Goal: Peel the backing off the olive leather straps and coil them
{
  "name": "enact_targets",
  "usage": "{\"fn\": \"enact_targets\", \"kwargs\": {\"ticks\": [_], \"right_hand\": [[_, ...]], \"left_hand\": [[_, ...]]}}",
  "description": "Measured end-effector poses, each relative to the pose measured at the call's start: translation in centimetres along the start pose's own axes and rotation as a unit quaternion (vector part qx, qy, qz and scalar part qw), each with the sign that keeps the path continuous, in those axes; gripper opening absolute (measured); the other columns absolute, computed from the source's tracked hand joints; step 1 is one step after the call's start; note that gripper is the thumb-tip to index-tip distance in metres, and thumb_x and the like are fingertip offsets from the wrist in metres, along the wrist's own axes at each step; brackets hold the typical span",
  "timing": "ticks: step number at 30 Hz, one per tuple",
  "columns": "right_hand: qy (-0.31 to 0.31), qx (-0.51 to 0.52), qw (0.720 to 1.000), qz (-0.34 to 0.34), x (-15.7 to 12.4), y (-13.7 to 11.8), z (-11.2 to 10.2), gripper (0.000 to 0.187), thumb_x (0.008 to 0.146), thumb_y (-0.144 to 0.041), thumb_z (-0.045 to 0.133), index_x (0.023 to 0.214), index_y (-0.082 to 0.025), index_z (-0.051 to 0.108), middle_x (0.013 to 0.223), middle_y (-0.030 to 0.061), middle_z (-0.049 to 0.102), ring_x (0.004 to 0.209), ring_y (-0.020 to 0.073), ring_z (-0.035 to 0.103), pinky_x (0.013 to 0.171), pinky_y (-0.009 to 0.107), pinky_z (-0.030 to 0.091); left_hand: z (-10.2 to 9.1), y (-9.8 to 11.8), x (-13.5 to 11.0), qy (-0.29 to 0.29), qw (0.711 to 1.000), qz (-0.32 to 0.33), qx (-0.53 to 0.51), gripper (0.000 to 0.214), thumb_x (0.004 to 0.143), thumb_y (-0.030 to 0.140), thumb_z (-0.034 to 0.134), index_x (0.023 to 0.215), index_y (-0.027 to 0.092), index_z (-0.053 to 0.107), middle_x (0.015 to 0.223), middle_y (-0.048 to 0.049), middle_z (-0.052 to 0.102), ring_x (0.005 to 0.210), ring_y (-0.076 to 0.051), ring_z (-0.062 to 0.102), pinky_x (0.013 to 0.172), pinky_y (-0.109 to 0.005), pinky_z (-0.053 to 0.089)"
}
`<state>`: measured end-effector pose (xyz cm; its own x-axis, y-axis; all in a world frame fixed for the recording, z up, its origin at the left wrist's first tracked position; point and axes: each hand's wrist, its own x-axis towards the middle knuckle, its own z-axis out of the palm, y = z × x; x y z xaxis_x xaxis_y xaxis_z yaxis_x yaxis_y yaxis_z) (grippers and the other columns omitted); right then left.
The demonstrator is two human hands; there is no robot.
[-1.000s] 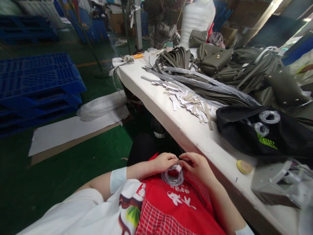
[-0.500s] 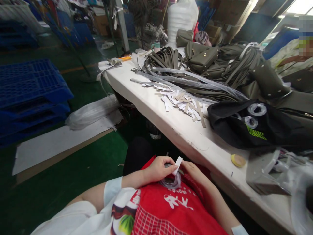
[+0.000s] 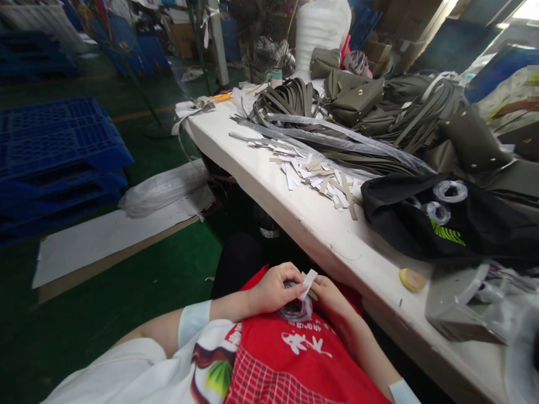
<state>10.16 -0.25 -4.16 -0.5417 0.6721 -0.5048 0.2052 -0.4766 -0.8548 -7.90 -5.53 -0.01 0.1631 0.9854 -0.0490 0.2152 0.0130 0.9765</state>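
Note:
Low in front of my red apron (image 3: 307, 348), my left hand (image 3: 275, 289) pinches a short white strip (image 3: 309, 283) between thumb and fingers. My right hand (image 3: 330, 293) is curled at the strip's right edge. Its fingertips are partly hidden, so what they grip cannot be made out. A bit of khaki material shows behind the strip. Under my left hand, against the apron, rests a coil of clear, shiny tape (image 3: 297, 310), partly covered by my fingers.
The white table (image 3: 303, 224) bears a pile of white and khaki strips (image 3: 322, 177), long dark straps (image 3: 290, 98), olive bags (image 3: 356, 98), a black cloth (image 3: 400, 224) with clear coils (image 3: 450, 191), and a yellow tape roll (image 3: 412, 279). Blue pallets (image 3: 63, 151) stand left. Another person's arm (image 3: 516, 106) shows at right.
My right hand has come in closer, its fingers more bent around the strip's edge. My left hand stays on the white strip. The view has shifted slightly.

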Motion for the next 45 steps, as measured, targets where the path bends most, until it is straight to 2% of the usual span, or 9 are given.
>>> {"fn": "enact_targets", "kwargs": {"ticks": [6,10,15,22,28,33,38,43,45], "right_hand": [[0.062,-0.047,0.995,-0.069,-0.4,-2.0,0.7,0.038,0.069,-0.052,0.074,0.070,-0.014,0.071,0.066,0.0038,0.067,0.060,0.0162,0.055,0.056,0.026,0.043],[0.027,-0.098,0.993,-0.065,-1.0,-3.6,0.3,0.037,0.076,-0.051,0.067,0.073,-0.015,0.073,0.065,0.0029,0.067,0.060,0.0163,0.054,0.055,0.025,0.042],[-0.058,-0.113,0.989,-0.080,-1.8,-4.9,-1.1,0.038,0.083,-0.049,0.061,0.073,-0.015,0.072,0.071,0.0029,0.067,0.066,0.0163,0.056,0.061,0.025,0.043],[-0.044,-0.102,0.993,-0.037,-1.2,-4.3,-1.4,0.029,0.073,-0.043,0.073,0.072,-0.014,0.071,0.067,0.0027,0.068,0.060,0.0142,0.056,0.061,0.026,0.044],[-0.029,-0.150,0.985,-0.074,-1.1,-4.1,-0.8,0.021,0.074,-0.036,0.072,0.070,-0.016,0.066,0.070,0.0025,0.069,0.065,0.0163,0.060,0.065,0.027,0.048],[0.010,-0.327,0.926,-0.188,-3.0,-4.9,0.0,0.017,0.088,-0.028,0.056,0.084,-0.020,0.070,0.082,0.0045,0.072,0.076,0.0189,0.065,0.071,0.030,0.052],[0.029,-0.413,0.858,-0.303,-4.7,-5.3,-0.5,0.036,0.092,-0.019,0.049,0.125,-0.026,0.059,0.126,0.0074,0.063,0.118,0.0225,0.056,0.102,0.040,0.045],[0.109,-0.441,0.830,-0.324,-6.3,-5.4,-1.4,0.037,0.090,-0.016,0.050,0.125,-0.026,0.059,0.129,0.0070,0.060,0.123,0.0222,0.051,0.104,0.040,0.045],[0.199,-0.436,0.815,-0.326,-7.5,-5.5,-3.5,0.030,0.089,-0.018,0.052,0.116,-0.024,0.065,0.122,0.0077,0.064,0.117,0.0222,0.056,0.099,0.038,0.048]], "left_hand": [[0.5,-0.4,0.5,0.027,0.994,-0.106,-0.024,0.025,0.080,0.040,0.065,0.072,0.017,0.066,0.082,-0.0028,0.063,0.077,-0.015,0.061,0.074,-0.025,0.049],[0.9,-0.7,0.6,-0.001,0.973,-0.203,-0.112,0.026,0.080,0.041,0.061,0.074,0.016,0.061,0.066,-0.0008,0.064,0.060,-0.016,0.062,0.057,-0.024,0.048],[1.0,0.5,0.4,0.024,0.990,-0.141,0.003,0.021,0.080,0.035,0.059,0.071,0.016,0.062,0.067,-0.0026,0.067,0.063,-0.016,0.061,0.057,-0.023,0.044],[1.1,1.0,0.0,0.067,0.991,-0.067,0.096,0.022,0.077,0.034,0.065,0.089,0.019,0.054,0.076,-0.0014,0.064,0.070,-0.016,0.059,0.062,-0.024,0.043],[0.7,1.0,-0.2,0.032,0.993,-0.067,0.094,0.023,0.076,0.033,0.065,0.091,0.019,0.054,0.081,-0.0020,0.064,0.073,-0.016,0.060,0.064,-0.025,0.043],[-0.5,0.4,0.7,-0.104,0.967,-0.219,-0.075,0.029,0.071,0.035,0.068,0.091,0.016,0.058,0.069,-0.0004,0.065,0.055,-0.014,0.059,0.053,-0.024,0.042],[-0.6,0.5,2.7,-0.033,0.925,-0.240,-0.291,0.044,0.057,0.036,0.080,0.088,0.013,0.060,0.072,-0.0016,0.064,0.059,-0.012,0.057,0.059,-0.024,0.044],[1.2,1.4,4.7,-0.032,0.927,-0.214,-0.306,0.046,0.060,0.049,0.081,0.078,0.012,0.060,0.066,-0.0016,0.062,0.059,-0.010,0.055,0.057,-0.021,0.041],[1.9,1.2,5.1,-0.060,0.930,-0.215,-0.293,0.051,0.058,0.052,0.083,0.081,0.013,0.059,0.062,0.0007,0.059,0.052,-0.008,0.051,0.051,-0.019,0.037]]}}
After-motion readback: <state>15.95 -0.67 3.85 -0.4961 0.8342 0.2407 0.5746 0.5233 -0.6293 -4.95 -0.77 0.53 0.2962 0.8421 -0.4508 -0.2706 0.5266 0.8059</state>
